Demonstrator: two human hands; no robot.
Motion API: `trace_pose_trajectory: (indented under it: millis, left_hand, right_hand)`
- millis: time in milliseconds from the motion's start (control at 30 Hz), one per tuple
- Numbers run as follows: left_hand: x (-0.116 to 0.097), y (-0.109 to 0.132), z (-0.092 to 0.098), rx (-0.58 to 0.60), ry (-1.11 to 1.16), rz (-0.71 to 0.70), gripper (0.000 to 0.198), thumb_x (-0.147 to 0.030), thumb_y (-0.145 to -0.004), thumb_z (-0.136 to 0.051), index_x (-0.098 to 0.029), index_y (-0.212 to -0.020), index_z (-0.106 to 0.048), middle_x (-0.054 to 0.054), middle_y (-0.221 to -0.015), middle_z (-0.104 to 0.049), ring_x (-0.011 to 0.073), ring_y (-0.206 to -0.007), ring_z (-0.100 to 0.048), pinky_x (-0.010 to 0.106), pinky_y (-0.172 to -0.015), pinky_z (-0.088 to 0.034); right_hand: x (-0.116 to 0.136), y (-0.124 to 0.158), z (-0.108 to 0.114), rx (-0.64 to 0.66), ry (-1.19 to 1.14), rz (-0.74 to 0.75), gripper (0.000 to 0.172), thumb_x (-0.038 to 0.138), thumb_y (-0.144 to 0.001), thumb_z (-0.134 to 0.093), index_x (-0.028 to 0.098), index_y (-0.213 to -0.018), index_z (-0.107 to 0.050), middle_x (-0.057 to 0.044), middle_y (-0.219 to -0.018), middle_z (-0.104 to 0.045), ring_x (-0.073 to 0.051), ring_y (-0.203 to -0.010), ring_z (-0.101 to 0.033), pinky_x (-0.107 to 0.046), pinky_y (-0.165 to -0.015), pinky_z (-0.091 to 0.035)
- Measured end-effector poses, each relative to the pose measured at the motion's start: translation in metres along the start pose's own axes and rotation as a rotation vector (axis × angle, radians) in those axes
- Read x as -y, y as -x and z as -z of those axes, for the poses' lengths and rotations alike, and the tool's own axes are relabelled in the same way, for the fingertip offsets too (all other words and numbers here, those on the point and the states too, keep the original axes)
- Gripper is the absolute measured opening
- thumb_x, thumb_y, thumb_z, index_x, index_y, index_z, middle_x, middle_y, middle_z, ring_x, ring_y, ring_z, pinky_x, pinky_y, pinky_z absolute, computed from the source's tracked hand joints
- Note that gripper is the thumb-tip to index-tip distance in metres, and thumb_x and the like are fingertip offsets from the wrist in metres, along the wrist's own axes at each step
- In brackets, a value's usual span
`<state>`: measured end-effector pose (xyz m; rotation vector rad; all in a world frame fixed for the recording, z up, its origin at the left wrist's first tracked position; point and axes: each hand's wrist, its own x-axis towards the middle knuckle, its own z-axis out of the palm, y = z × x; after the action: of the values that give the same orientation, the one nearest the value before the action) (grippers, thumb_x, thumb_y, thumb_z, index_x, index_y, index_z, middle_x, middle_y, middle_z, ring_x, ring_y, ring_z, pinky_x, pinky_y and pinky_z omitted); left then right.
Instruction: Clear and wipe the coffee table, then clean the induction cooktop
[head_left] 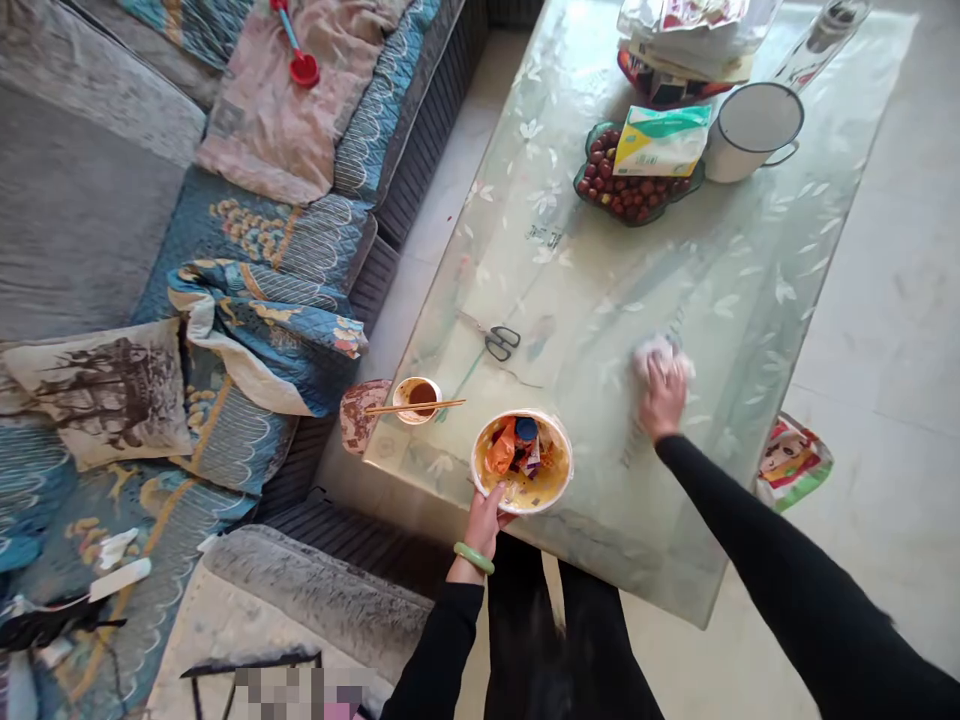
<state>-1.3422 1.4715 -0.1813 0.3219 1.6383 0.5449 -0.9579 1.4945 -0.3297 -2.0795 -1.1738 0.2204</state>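
My left hand (486, 518), with a green bangle at the wrist, grips the near rim of a round white bucket (562, 488) at the table's near edge. Inside it lie an orange wrapper (500, 450), a blue cap (526, 430) and other scraps. Out on the right part of the table (585, 360), my right hand (663, 400) presses a crumpled whitish cloth (651, 355) against the top, its fingers over it. Scissors (501, 343) with dark handles lie left of the cloth. Chopsticks (442, 404) rest across a paper cup (409, 412) at the left edge.
A bowl of red fruit (634, 200) with a tissue pack (664, 140) on it stands at the back, beside an enamel mug (757, 130) and a glass bottle (821, 45). A grey sofa (82, 180) runs along the left. A colourful stool (793, 460) sticks out at the right.
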Motion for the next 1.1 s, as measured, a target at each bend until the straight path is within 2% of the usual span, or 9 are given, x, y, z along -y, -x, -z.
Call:
trace_pose_trajectory:
  millis: [100, 167, 333, 400, 500, 633, 767, 900, 1100]
  left_hand:
    - [-0.003, -0.002, 0.006, 0.038, -0.042, 0.016, 0.062, -0.032, -0.084, -0.089, -0.024, -0.139, -0.062, 0.011, -0.119, -0.079, 0.0259, -0.098, -0.080, 0.031, -0.075, -0.066]
    - [-0.005, -0.002, 0.006, 0.073, -0.072, 0.026, 0.066, -0.035, -0.080, -0.092, -0.024, -0.139, -0.063, 0.012, -0.122, -0.079, 0.0273, -0.100, -0.080, 0.032, -0.074, -0.066]
    - [-0.006, -0.004, 0.005, 0.061, -0.177, 0.072, 0.077, -0.041, -0.068, -0.099, -0.025, -0.134, -0.062, 0.015, -0.127, -0.076, 0.0307, -0.100, -0.079, 0.034, -0.067, -0.064]
    - [-0.008, -0.004, 0.017, 0.032, -0.228, 0.026, 0.077, -0.046, -0.068, -0.098, -0.027, -0.134, -0.062, 0.015, -0.128, -0.075, 0.0305, -0.104, -0.078, 0.034, -0.071, -0.063]
    - [-0.026, -0.002, 0.052, -0.065, -0.413, -0.254, 0.059, -0.058, -0.080, -0.084, -0.022, -0.125, -0.068, 0.015, -0.119, -0.076, 0.0286, -0.104, -0.076, 0.036, -0.083, -0.061]
    - [-0.103, -0.007, 0.077, -0.203, -0.778, -0.843, 0.035, -0.053, -0.099, -0.059, -0.021, -0.090, -0.072, 0.009, -0.094, -0.075, 0.0251, -0.091, -0.072, 0.038, -0.089, -0.058]
    - [-0.209, -0.055, 0.018, -0.060, -1.041, -1.269, 0.028, -0.028, -0.105, -0.047, -0.022, -0.105, -0.075, 0.010, -0.105, -0.076, 0.0241, -0.106, -0.070, 0.040, -0.101, -0.055]
    - [-0.273, -0.124, -0.079, 0.166, -1.591, -1.311, 0.045, -0.005, -0.096, -0.049, -0.021, -0.132, -0.071, 0.014, -0.150, -0.063, 0.0287, -0.143, -0.053, 0.046, -0.121, -0.042]
    - [-0.277, -0.180, -0.132, 0.262, -1.984, -1.272, 0.046, -0.003, -0.099, -0.039, -0.016, -0.132, -0.068, 0.020, -0.141, -0.065, 0.0313, -0.139, -0.055, 0.048, -0.120, -0.040]
  right_hand:
    - [0.070, -0.074, -0.067, 0.042, -0.020, -0.007, 0.071, 0.007, -0.084, -0.043, 0.018, -0.153, -0.059, -0.017, -0.164, -0.049, -0.034, -0.160, -0.032, -0.068, -0.128, -0.025]
    - [0.098, -0.064, -0.083, 0.191, -0.033, 0.125, 0.072, 0.005, -0.085, -0.046, 0.023, -0.154, -0.058, -0.013, -0.167, -0.047, -0.030, -0.161, -0.030, -0.063, -0.129, -0.026]
    - [0.041, 0.057, -0.009, 0.447, -0.034, 0.375, 0.070, 0.003, -0.089, -0.043, 0.033, -0.149, -0.063, -0.003, -0.164, -0.052, -0.025, -0.158, -0.038, -0.055, -0.127, -0.039]
    - [0.003, 0.056, 0.016, 0.390, 0.036, 0.288, 0.065, 0.006, -0.088, -0.046, 0.034, -0.142, -0.069, -0.006, -0.158, -0.059, -0.029, -0.156, -0.043, -0.057, -0.125, -0.042]
    - [-0.006, -0.030, -0.005, 0.138, 0.142, 0.050, 0.067, 0.011, -0.086, -0.048, 0.024, -0.151, -0.063, -0.013, -0.162, -0.053, -0.037, -0.157, -0.038, -0.064, -0.125, -0.037]
    - [0.081, -0.136, -0.100, 0.017, 0.101, -0.068, 0.070, 0.009, -0.082, -0.049, 0.016, -0.151, -0.061, -0.019, -0.161, -0.053, -0.040, -0.156, -0.038, -0.066, -0.126, -0.032]
    - [0.134, -0.083, -0.118, 0.298, -0.019, 0.326, 0.072, 0.005, -0.088, -0.046, 0.032, -0.153, -0.059, -0.006, -0.164, -0.053, -0.029, -0.158, -0.038, -0.059, -0.126, -0.038]
    - [0.082, -0.021, -0.066, 0.352, -0.015, 0.422, 0.072, 0.006, -0.091, -0.042, 0.036, -0.155, -0.056, -0.002, -0.166, -0.050, -0.026, -0.159, -0.038, -0.057, -0.126, -0.041]
    - [0.038, -0.142, -0.070, -0.005, 0.101, 0.078, 0.069, 0.014, -0.087, -0.051, 0.024, -0.156, -0.057, -0.014, -0.168, -0.045, -0.039, -0.159, -0.035, -0.065, -0.127, -0.034]
